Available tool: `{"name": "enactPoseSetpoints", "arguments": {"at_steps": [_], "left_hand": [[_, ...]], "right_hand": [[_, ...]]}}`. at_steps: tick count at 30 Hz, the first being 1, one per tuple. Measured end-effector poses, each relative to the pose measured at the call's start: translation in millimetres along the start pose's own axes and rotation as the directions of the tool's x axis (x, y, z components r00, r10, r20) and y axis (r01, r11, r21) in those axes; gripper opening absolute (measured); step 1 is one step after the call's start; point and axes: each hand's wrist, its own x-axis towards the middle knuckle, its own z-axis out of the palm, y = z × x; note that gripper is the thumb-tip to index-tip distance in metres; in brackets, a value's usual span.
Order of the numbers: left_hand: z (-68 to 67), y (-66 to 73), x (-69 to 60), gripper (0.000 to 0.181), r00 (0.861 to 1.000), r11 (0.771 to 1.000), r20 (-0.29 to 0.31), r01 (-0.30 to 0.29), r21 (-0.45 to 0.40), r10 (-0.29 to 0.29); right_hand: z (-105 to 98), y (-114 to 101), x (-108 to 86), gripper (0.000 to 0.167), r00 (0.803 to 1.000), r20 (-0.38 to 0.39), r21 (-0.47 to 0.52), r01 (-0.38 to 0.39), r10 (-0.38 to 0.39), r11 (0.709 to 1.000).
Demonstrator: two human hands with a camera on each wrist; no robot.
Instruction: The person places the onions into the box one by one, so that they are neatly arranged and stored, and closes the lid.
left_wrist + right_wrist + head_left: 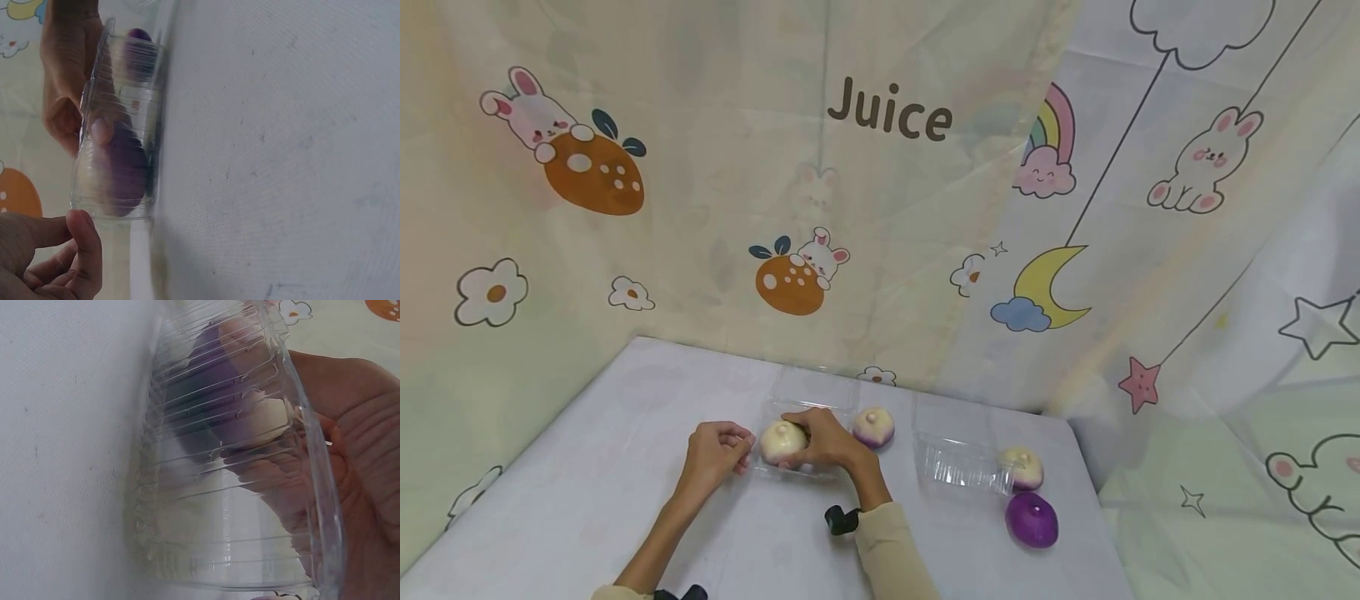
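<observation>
A clear plastic clamshell container [831,473] lies on the table with its lid raised at the back. Inside its left part sits a cream-and-purple turnip [781,442], gripped by my right hand [826,437] between thumb and fingers from above. The purple underside of this turnip [122,178] shows through the ribbed wall in the left wrist view. My left hand [715,454] pinches the container's left rim corner with thumb and forefinger [84,240]. Just right of the container is a second cream-and-purple turnip [874,428].
Farther right stands another clear clamshell [962,467], lid up. Beside it are a cream-and-purple turnip [1024,468] and a deep purple round vegetable [1032,520]. The white table [775,550] meets a printed curtain [700,250] at the back.
</observation>
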Motion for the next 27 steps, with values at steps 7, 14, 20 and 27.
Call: {"name": "enactPoseSetpoints", "arguments": {"at_steps": [7, 14, 20, 27], "left_hand": [[0.0, -1.2, 0.5, 0.010, 1.000, 1.000, 0.001, 0.000, -0.003, 0.000], [-0.7, 0.2, 1.0, 0.011, 1.000, 1.000, -0.001, -0.005, 0.005, 0.005], [-1.0, 1.1, 1.2, 0.010, 1.000, 1.000, 0.005, -0.010, 0.010, 0.010], [-0.2, 0.7, 2.0, 0.010, 1.000, 1.000, 0.001, -0.008, 0.005, 0.008]], "right_hand": [[-0.8, -1.9, -1.3, 0.077, 1.000, 0.003, -0.009, 0.002, -0.002, 1.000], [-1.8, -2.5, -1.4, 0.079, 1.000, 0.001, -0.002, -0.007, 0.007, 1.000], [-1.1, -0.7, -1.3, 0.075, 1.000, -0.009, 0.010, -0.020, 0.020, 1.000], [-0.7, 1.5, -1.5, 0.066, 1.000, -0.003, 0.020, 0.007, -0.007, 1.000]]}}
